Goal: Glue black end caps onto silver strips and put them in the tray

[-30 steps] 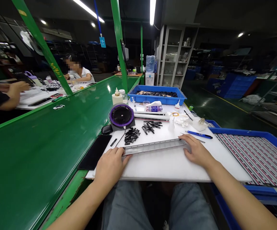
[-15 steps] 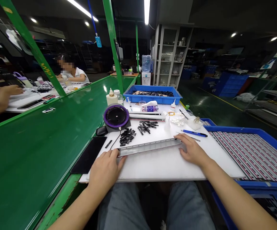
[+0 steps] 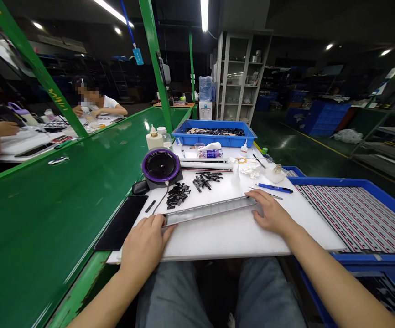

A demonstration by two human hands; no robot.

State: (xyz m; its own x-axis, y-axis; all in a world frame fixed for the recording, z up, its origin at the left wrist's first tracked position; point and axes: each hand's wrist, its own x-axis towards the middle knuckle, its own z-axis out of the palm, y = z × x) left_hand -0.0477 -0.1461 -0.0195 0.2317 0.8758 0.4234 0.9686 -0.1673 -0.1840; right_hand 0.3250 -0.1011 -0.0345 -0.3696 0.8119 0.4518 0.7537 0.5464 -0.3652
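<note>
A long silver metal strip [image 3: 207,211] with a row of slots along its far edge lies between my hands, over the white work board [image 3: 218,241]. My left hand [image 3: 146,243] grips its left end between thumb and fingers. At the other end, my right hand [image 3: 269,210] has its fingertips on the strip, the thumb bent below. Beyond the strip are two piles of small black pieces [image 3: 178,196], and a single black piece [image 3: 150,206] lies apart on the left. Tweezers [image 3: 275,197] and a blue pen [image 3: 274,187] rest just past my right hand.
A round purple-rimmed fan [image 3: 161,166] stands back left, beside bottles [image 3: 154,140]. A blue bin [image 3: 214,139] of black parts is at the far edge. To the right, a blue tray [image 3: 358,182] holds many strips. A green partition [image 3: 64,205] runs left; co-workers sit beyond it.
The view has shifted slightly, so most things sit a little further left. Both hands keep their hold on the strip, which has hardly moved on the board.
</note>
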